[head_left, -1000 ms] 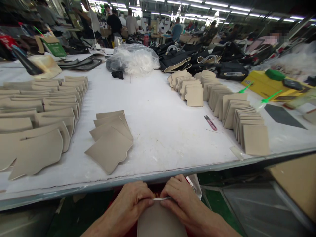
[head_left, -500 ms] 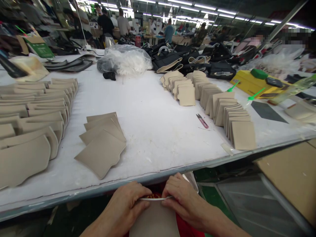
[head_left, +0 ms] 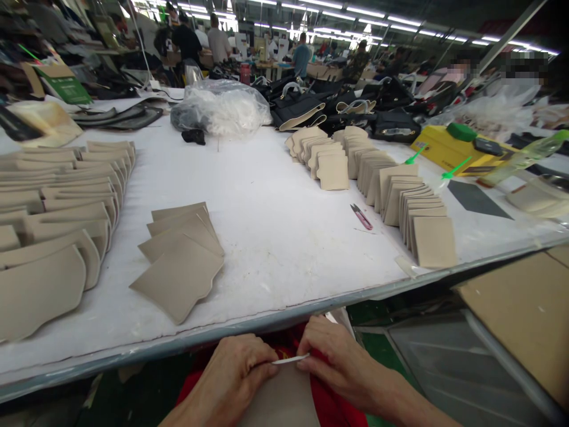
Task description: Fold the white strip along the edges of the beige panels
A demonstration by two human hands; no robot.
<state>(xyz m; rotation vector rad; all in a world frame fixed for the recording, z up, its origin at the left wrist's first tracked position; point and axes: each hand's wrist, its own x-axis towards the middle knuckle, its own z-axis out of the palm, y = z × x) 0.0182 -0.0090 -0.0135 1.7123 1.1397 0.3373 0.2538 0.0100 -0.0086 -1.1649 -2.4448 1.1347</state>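
Observation:
A beige leather-like panel [head_left: 282,397] lies below the table edge, in front of red cloth. My left hand [head_left: 242,367] pinches its upper edge between thumb and fingers. On the same edge, a short way to the right, my right hand [head_left: 329,353] also grips it, thumb underneath. Between the two hands a pale strip of that edge shows. The panel's lower end runs out of the picture. Nearest on the table is a fanned stack of beige pieces [head_left: 180,273], untouched by either hand.
Rows of curved beige panels [head_left: 44,284] cover the table's left. Overlapping smaller pieces [head_left: 433,243] line the right, with pink thread snips [head_left: 361,216] beside them. Farther back are a plastic bag [head_left: 222,110], black bags [head_left: 297,110] and a yellow box [head_left: 462,151]. Cardboard [head_left: 520,314] lies at lower right.
My hands have come closer together along the panel's edge, so less of it shows between them. The view has shifted slightly; the things on the table stay in place.

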